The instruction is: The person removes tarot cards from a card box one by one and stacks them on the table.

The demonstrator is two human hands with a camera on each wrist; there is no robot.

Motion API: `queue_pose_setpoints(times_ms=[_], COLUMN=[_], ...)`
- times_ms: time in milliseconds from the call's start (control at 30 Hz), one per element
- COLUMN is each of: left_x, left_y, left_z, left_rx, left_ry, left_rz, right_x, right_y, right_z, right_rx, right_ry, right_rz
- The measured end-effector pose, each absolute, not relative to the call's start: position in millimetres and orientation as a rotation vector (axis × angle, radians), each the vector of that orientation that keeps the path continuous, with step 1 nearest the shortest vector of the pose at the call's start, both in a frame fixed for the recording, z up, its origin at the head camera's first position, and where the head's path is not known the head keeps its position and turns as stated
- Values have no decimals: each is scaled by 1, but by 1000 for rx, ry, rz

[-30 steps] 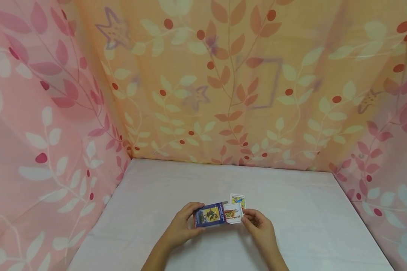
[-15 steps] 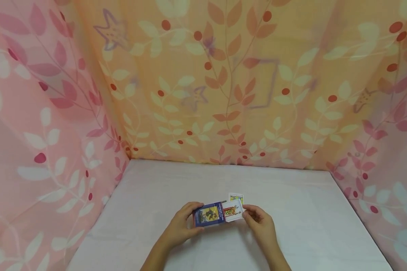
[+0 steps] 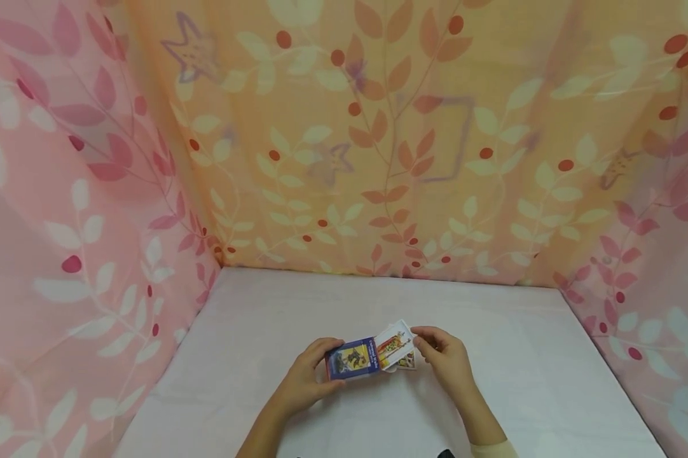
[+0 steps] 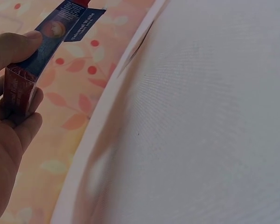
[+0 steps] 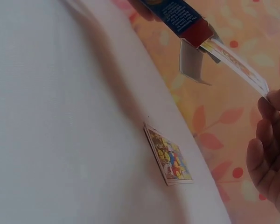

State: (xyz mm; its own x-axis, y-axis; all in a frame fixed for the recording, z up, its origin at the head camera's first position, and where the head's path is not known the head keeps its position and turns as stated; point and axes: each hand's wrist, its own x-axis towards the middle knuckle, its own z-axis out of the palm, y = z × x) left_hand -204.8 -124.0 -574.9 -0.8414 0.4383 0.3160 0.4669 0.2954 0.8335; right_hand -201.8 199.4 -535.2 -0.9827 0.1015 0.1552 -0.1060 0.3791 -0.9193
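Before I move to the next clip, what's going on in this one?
A person's left hand grips a blue card box, while the right hand pinches a picture card at the box's open end. Whether that card is fully out is hard to tell. A small pile of cards lies face up on the white table.

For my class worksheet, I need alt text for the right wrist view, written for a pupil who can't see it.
An illustrated card juts from the open end of a dark blue box, its outer end in the grip of a right hand. Picture cards lie stacked on the white surface.
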Motion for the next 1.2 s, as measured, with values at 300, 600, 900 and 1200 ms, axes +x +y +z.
queue_pose_setpoints(times_ms=[300, 600, 900, 1200], left_x=[-207, -206, -206, -207], left_y=[-124, -124, -125, -127], left_z=[-575, -574, -574, -576], left_rx=[-839, -828, -803, -808], left_ry=[-2511, -2514, -2538, -2548], left_rz=[-1650, -1643, -1614, -1626], right_x=[-211, -220, -231, -246], right_y=[203, 210, 225, 250], right_z=[-522, -519, -514, -519], right_rx=[40, 33, 73, 146], right_ry=[-2459, -2498, -2564, -2601], right_rz=[1688, 1669, 1622, 1544])
